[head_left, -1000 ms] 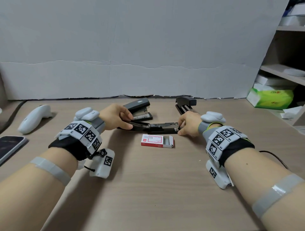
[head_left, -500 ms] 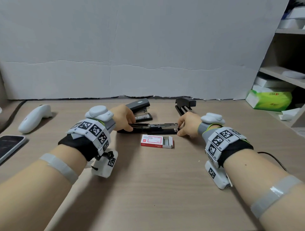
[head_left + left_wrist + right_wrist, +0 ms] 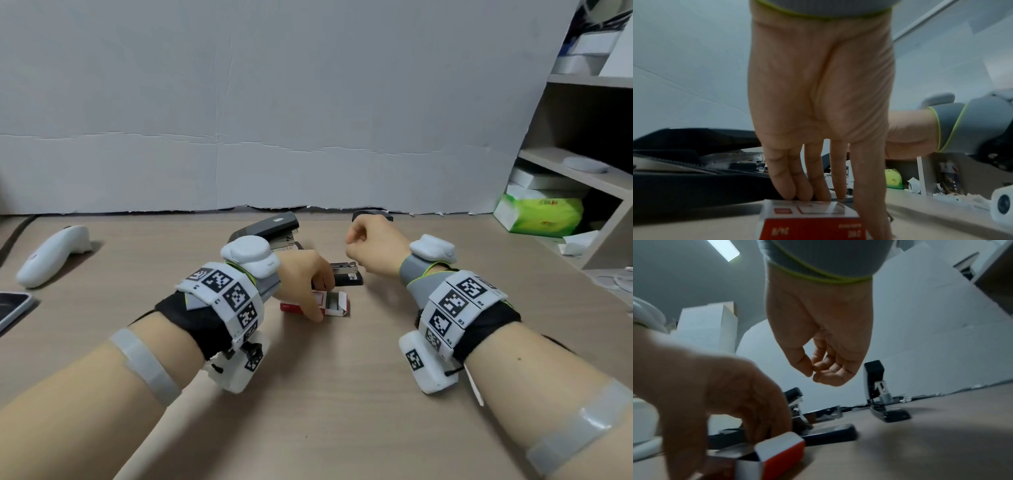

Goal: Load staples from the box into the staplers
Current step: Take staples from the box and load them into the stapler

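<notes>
Head view | left hand (image 3: pixel 305 274) pinches staple box (image 3: pixel 335 303) | right hand (image 3: pixel 371 248) loosely curled, empty, above open stapler (image 3: pixel 347 278)

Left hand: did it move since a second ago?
Yes. The left hand left the open stapler and came nearer the camera, onto the staple box, which it now grips.
</notes>
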Demonstrator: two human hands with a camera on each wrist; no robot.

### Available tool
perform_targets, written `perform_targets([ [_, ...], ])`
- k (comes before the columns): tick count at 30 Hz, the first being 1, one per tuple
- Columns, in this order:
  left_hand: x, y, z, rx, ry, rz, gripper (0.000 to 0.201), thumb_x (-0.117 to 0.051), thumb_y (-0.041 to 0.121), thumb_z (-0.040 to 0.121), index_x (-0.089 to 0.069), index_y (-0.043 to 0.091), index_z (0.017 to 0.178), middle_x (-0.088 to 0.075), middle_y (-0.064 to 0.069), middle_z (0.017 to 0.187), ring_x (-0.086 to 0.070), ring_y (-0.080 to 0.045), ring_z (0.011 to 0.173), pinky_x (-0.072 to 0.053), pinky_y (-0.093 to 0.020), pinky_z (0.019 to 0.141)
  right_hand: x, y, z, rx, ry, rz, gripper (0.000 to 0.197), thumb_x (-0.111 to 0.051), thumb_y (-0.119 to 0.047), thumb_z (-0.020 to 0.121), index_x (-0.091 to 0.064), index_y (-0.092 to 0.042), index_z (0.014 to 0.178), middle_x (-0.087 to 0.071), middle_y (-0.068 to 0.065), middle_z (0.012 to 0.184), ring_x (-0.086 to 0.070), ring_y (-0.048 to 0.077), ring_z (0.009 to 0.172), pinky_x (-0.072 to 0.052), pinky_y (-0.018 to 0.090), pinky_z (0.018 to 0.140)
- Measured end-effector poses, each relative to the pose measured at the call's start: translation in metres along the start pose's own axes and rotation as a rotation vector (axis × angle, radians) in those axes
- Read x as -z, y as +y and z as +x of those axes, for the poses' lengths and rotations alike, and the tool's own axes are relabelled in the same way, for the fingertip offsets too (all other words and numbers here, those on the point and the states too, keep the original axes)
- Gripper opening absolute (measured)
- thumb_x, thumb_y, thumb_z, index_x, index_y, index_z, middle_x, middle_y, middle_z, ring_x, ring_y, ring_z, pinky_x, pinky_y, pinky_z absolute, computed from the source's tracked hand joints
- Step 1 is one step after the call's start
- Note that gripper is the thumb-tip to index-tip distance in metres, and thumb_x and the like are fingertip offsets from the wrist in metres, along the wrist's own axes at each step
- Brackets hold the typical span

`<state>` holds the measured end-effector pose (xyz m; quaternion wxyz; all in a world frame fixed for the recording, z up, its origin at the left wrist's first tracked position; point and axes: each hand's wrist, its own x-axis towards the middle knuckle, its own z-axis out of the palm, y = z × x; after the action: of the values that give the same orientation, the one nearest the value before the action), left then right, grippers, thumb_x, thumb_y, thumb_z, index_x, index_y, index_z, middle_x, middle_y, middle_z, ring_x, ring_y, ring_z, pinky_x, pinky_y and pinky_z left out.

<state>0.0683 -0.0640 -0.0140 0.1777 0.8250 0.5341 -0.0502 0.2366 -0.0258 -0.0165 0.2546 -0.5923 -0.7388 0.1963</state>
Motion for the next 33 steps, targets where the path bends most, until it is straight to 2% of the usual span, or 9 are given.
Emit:
perform_targets([
  [5, -0.002, 0.007, 0.002, 0.010, 0.025, 0.120, 0.057, -0.081, 0.031, 0.072, -0.061, 0.024, 0.124, -0.057, 0.007, 0.102, -0.056, -0.017, 0.090, -0.047, -0.024, 0.073, -0.001, -0.011, -0.008, 0.107, 0.034, -0.002, 0.017, -0.057, -0.013, 0.077, -0.058, -0.029, 0.070, -0.055, -0.012, 0.066, -0.060, 0.017, 0.071, -0.050, 0.028, 0.070],
  [12, 0.002, 0.007, 0.001, 0.054, 0.170, 0.017, 0.047, -0.075, 0.028, 0.073, -0.063, 0.021, 0.118, -0.063, 0.003, 0.097, -0.059, -0.019, 0.086, -0.052, -0.028, 0.074, -0.005, -0.008, -0.017, 0.124, -0.231, -0.213, 0.009, -0.067, -0.027, 0.080, -0.070, -0.019, 0.083, -0.072, 0.000, 0.081, -0.067, 0.020, 0.078, -0.055, 0.032, 0.073],
  [15, 0.005, 0.007, 0.001, 0.076, 0.225, -0.058, 0.047, -0.074, 0.029, 0.073, -0.059, 0.020, 0.116, -0.062, 0.004, 0.099, -0.058, -0.015, 0.081, -0.050, -0.026, 0.068, -0.002, -0.007, -0.014, 0.095, -0.175, -0.176, 0.003, -0.066, -0.021, 0.078, -0.066, -0.023, 0.079, -0.070, -0.004, 0.077, -0.066, 0.018, 0.077, -0.056, 0.030, 0.074],
  [19, 0.005, 0.000, -0.001, 0.109, 0.272, -0.131, 0.050, -0.074, 0.030, 0.072, -0.054, 0.022, 0.117, -0.063, 0.004, 0.100, -0.057, -0.014, 0.081, -0.046, -0.025, 0.065, -0.001, -0.006, -0.011, 0.084, -0.120, -0.135, 0.021, -0.057, -0.006, 0.078, -0.059, -0.026, 0.074, -0.061, -0.012, 0.070, -0.063, 0.016, 0.069, -0.051, 0.027, 0.065],
  [22, 0.006, -0.005, -0.004, 0.096, 0.320, -0.179, 0.046, -0.075, 0.028, 0.075, -0.052, 0.026, 0.115, -0.060, 0.010, 0.096, -0.052, -0.002, 0.070, -0.035, -0.010, 0.049, -0.001, -0.005, -0.009, 0.088, -0.070, -0.117, 0.029, -0.054, 0.000, 0.077, -0.055, -0.027, 0.067, -0.058, -0.012, 0.067, -0.059, 0.014, 0.064, -0.044, 0.024, 0.064],
  [25, 0.009, -0.008, -0.003, 0.053, 0.324, -0.304, 0.045, -0.078, 0.023, 0.075, -0.054, 0.026, 0.113, -0.064, 0.011, 0.089, -0.053, 0.000, 0.063, -0.037, -0.005, 0.045, -0.001, -0.005, -0.007, 0.072, -0.025, -0.094, 0.029, -0.051, 0.000, 0.076, -0.059, -0.025, 0.063, -0.060, -0.010, 0.063, -0.058, 0.010, 0.058, -0.050, 0.026, 0.066],
  [29, 0.016, -0.012, 0.004, -0.008, 0.276, -0.504, 0.048, -0.081, 0.017, 0.076, -0.058, 0.015, 0.118, -0.070, 0.001, 0.085, -0.063, -0.014, 0.061, -0.054, -0.026, 0.058, -0.004, -0.009, -0.009, 0.001, 0.053, -0.068, 0.009, -0.053, -0.026, 0.064, -0.059, -0.023, 0.059, -0.065, -0.005, 0.066, -0.065, 0.024, 0.070, -0.057, 0.039, 0.070],
  [31, 0.022, -0.015, 0.009, -0.046, 0.232, -0.667, 0.043, -0.080, 0.010, 0.077, -0.059, 0.011, 0.115, -0.070, -0.007, 0.086, -0.069, -0.017, 0.061, -0.060, -0.033, 0.060, -0.003, -0.011, -0.007, -0.037, 0.076, -0.033, 0.020, -0.055, -0.039, 0.058, -0.060, -0.020, 0.061, -0.066, -0.003, 0.066, -0.066, 0.026, 0.071, -0.057, 0.040, 0.069],
  [33, 0.027, -0.017, 0.009, -0.051, 0.222, -0.751, 0.041, -0.079, 0.007, 0.078, -0.060, 0.010, 0.114, -0.070, -0.011, 0.088, -0.072, -0.023, 0.067, -0.061, -0.037, 0.061, -0.001, -0.013, -0.004, -0.055, 0.092, 0.007, 0.022, -0.064, -0.041, 0.061, -0.057, -0.020, 0.058, -0.063, -0.004, 0.062, -0.065, 0.025, 0.069, -0.054, 0.035, 0.065],
])
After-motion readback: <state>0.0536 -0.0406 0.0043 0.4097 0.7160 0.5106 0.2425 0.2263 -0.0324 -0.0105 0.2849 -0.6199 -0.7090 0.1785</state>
